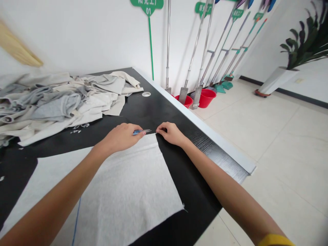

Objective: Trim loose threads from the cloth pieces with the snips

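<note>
A pale grey cloth [133,184] lies flat on the black table [153,106], with a blue line running along it at the lower left. My left hand [124,136] is closed round small blue thread snips [138,132], whose metal tips point right just above the cloth's top edge. At the cloth's upper right corner, my right hand [171,132] is in a pinch; a tiny white bit shows at its fingertips, too small to make out clearly.
A heap of grey and cream cloths [64,99] covers the table's far left. Behind it lies a white ring [146,94]. White thread scraps [79,128] are scattered nearby. Beyond the table's right edge stand mops, red buckets [207,98] and a potted plant [278,80].
</note>
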Tool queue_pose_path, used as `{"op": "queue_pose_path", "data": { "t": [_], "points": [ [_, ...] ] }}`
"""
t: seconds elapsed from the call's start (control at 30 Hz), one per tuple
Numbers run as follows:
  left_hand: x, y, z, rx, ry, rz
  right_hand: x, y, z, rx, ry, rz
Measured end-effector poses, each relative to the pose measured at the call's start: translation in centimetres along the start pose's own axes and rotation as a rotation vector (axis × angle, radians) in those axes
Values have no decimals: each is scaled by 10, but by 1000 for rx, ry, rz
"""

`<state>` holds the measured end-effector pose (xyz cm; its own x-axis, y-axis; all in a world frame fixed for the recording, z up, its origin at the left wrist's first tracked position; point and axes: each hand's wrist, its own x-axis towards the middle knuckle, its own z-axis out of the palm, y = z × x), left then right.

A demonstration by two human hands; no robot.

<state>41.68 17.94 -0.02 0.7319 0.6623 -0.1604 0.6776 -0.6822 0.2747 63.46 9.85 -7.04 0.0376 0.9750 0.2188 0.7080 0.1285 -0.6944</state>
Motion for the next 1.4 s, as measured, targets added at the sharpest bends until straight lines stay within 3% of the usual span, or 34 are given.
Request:
{"op": "queue_pose_path", "data": {
  "t": [0.23,0.43,1.4],
  "points": [
    [7,-5,4,23,12,32,-3,1,-2,67,-24,-85],
    [12,-1,8,23,18,64,-3,1,-1,-5,-7,-145],
    [13,15,15,199,114,273,-4,-8,-2,-70,69,-158]
  ]
}}
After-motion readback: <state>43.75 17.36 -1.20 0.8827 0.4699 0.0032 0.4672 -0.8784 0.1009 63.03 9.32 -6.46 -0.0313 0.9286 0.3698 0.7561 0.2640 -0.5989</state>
